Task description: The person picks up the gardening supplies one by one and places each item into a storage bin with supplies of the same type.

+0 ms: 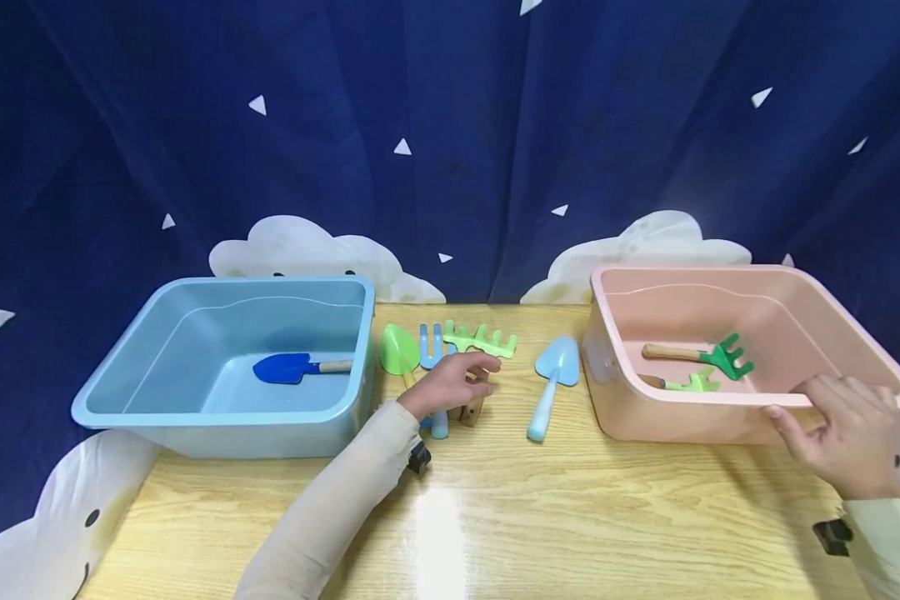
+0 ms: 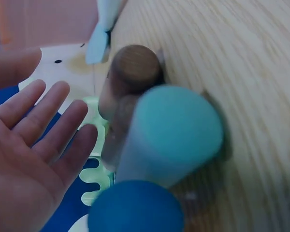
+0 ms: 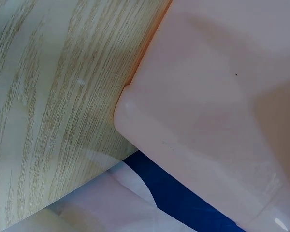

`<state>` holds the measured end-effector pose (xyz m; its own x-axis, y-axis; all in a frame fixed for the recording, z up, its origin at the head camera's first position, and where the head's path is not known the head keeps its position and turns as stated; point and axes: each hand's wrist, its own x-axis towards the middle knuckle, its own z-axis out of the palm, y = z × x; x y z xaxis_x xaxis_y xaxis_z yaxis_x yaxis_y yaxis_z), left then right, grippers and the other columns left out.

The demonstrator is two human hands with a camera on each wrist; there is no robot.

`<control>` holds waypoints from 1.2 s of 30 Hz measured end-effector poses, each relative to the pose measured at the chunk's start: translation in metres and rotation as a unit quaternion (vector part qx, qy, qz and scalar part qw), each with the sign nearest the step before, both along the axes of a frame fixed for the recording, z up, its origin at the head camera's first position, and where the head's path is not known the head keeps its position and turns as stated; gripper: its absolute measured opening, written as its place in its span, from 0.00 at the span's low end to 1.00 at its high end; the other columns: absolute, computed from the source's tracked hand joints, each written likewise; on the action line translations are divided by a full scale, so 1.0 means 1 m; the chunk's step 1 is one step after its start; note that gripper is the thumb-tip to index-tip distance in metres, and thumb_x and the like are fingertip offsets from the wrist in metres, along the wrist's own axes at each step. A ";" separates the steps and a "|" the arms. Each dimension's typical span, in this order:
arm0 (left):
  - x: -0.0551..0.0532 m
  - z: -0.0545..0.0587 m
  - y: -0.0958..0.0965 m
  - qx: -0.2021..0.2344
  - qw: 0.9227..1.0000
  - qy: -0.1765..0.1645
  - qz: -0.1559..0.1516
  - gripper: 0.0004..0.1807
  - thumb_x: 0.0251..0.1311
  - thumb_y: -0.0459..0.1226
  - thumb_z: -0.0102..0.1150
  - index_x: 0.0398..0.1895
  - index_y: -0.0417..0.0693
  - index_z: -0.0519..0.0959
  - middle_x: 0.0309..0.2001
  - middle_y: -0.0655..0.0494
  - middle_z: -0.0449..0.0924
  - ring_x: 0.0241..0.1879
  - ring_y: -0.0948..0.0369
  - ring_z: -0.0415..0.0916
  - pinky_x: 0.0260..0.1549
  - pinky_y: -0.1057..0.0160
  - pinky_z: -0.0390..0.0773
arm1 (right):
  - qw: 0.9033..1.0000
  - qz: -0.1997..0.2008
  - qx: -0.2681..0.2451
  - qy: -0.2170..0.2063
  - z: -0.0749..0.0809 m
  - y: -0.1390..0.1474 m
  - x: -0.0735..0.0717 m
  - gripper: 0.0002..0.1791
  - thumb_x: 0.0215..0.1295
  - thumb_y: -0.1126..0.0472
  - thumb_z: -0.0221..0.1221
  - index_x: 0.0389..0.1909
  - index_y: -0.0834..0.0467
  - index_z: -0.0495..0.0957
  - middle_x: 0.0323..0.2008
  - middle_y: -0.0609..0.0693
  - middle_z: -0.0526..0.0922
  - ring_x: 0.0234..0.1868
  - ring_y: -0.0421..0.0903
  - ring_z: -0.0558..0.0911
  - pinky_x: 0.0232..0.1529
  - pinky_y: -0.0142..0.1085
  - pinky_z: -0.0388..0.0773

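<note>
My left hand point(image 1: 450, 383) hovers over a cluster of toy garden tools, its fingers spread and holding nothing. Near it lie a green trowel point(image 1: 399, 348), a blue fork point(image 1: 430, 350) and a light green rake point(image 1: 483, 340), their handles partly hidden by the hand. In the left wrist view a wooden handle end point(image 2: 137, 65), a turquoise handle end point(image 2: 181, 128) and a blue handle end point(image 2: 135, 208) are beside the open palm. My right hand point(image 1: 843, 433) grips the front rim of a pink tub point(image 1: 667, 421), thumb outside and fingers over the edge.
A light blue trowel point(image 1: 558, 362) lies on the wooden table point(image 1: 570, 517) left of the pink tub. Inside that tub are a green rake point(image 1: 729, 358) and a light green rake point(image 1: 697, 382). At left, a blue tub point(image 1: 270, 437) holds a dark blue trowel point(image 1: 281, 367). A navy curtain point(image 1: 450, 83) hangs behind.
</note>
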<state>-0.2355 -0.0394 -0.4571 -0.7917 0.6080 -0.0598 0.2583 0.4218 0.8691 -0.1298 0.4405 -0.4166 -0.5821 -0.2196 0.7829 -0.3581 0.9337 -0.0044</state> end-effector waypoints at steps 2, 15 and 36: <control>0.000 0.000 -0.001 -0.016 1.000 0.023 0.000 0.22 0.60 0.39 0.53 0.59 0.54 0.70 0.59 0.51 0.71 0.56 0.51 0.71 0.51 0.58 0.74 | 1.000 0.004 -0.002 -0.001 0.001 -0.001 0.000 0.36 0.47 0.27 0.52 0.21 0.60 0.75 0.17 0.54 0.73 0.22 0.57 0.68 0.26 0.39 0.48; -0.004 -0.010 0.001 -0.142 0.968 0.205 -0.020 0.07 0.59 0.35 0.49 0.39 0.46 0.75 0.36 0.49 0.75 0.31 0.59 0.66 0.35 0.64 0.67 | 1.000 0.003 0.004 -0.014 0.002 0.000 0.002 0.36 0.48 0.28 0.52 0.24 0.60 0.75 0.16 0.54 0.71 0.21 0.58 0.68 0.25 0.45 0.49; -0.007 -0.012 0.020 -0.124 0.971 0.198 -0.047 0.09 0.63 0.33 0.43 0.26 0.39 0.69 0.20 0.53 0.62 0.22 0.63 0.56 0.24 0.69 0.57 | 1.000 0.000 0.002 -0.019 0.003 -0.002 0.003 0.36 0.48 0.27 0.51 0.23 0.60 0.75 0.17 0.54 0.72 0.21 0.56 0.67 0.27 0.45 0.50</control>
<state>-0.2427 -0.0194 -0.4691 -0.7239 0.6847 0.0844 0.5993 0.5635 0.5686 -0.1272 0.4389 -0.4140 -0.6108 -0.2227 0.7598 -0.3573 0.9339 -0.0136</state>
